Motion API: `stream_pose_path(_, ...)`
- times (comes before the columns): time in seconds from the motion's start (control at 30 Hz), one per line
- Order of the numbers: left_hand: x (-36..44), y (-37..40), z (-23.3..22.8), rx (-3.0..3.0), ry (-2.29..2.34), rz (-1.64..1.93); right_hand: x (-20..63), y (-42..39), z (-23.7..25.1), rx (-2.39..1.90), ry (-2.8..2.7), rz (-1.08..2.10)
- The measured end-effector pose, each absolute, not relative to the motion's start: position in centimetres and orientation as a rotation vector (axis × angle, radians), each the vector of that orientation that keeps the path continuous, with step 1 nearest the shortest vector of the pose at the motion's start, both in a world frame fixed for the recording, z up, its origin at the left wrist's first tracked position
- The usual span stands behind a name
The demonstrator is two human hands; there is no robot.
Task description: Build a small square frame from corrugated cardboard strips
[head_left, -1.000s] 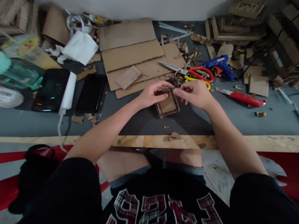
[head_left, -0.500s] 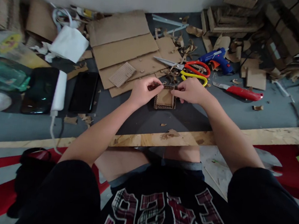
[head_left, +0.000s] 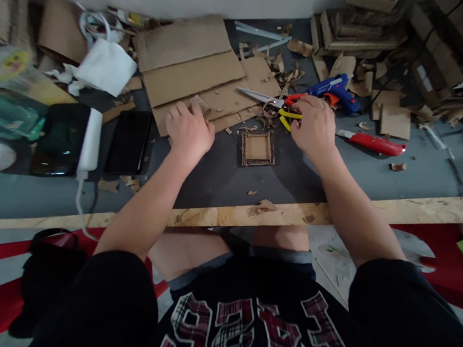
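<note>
The small square cardboard tray (head_left: 258,148), with raised corrugated edges, lies flat on the table between my hands, touched by neither. My left hand (head_left: 190,128) is over the cardboard sheets (head_left: 191,82), its fingers apart and reaching onto a small corrugated piece (head_left: 200,104), which they partly cover. Over the red and yellow handles of the scissors (head_left: 259,96), my right hand (head_left: 314,126) has its fingers curled round the loops, hiding much of them. The blades point left across the cardboard.
Beyond my right hand lie a blue glue gun (head_left: 333,90) and a red utility knife (head_left: 376,144) with its blade out. A black phone (head_left: 128,143) and a white power strip (head_left: 90,146) are at left. Cardboard scraps (head_left: 292,73) litter the back; stacked cardboard (head_left: 359,36) stands far right.
Both hands have let go of the small cardboard tray. My left hand has moved left onto the cardboard sheets, my right hand up and right onto the scissors' handles.
</note>
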State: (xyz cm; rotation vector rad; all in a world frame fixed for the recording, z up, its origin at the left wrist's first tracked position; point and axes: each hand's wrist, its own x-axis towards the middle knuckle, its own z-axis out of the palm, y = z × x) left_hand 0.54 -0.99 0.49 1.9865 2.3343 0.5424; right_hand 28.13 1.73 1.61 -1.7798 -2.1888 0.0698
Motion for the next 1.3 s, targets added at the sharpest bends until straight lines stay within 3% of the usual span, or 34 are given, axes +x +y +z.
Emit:
stream_pose_path(0.4,0.5,-0.2,0.2,1.974,2.259,0.756,29.1,3.9,-1.3,-1.708,-2.209,0.083)
stream_pose_path(0.53,0.0,0.4,0.0,2.015,2.023,1.011,29.3,3.7,-1.2,-1.787,-2.270,0.041)
stream_pose_path(0.73,0.9,0.4,-1.2,2.028,1.756,1.091,29.8,3.4,-3.4,-1.773,-2.056,-0.079)
stream_pose_path(0.9,3.5,-1.0,-2.5,1.582,1.466,1.357,29.8,3.4,-2.6,-1.774,-1.938,-0.121)
stream_pose_path(1.0,4.3,-1.5,-2.5,1.381,1.263,1.392,29.7,3.6,-1.0,-1.734,-1.928,0.037)
stream_pose_path(1.17,3.7,-1.2,-1.5,1.246,1.003,1.206,29.2,3.8,0.4,-1.546,-2.042,0.606)
stream_pose_path(1.3,2.8,-0.7,-0.8,1.201,0.931,1.107,28.9,3.3,0.9,-1.432,-2.067,0.701)
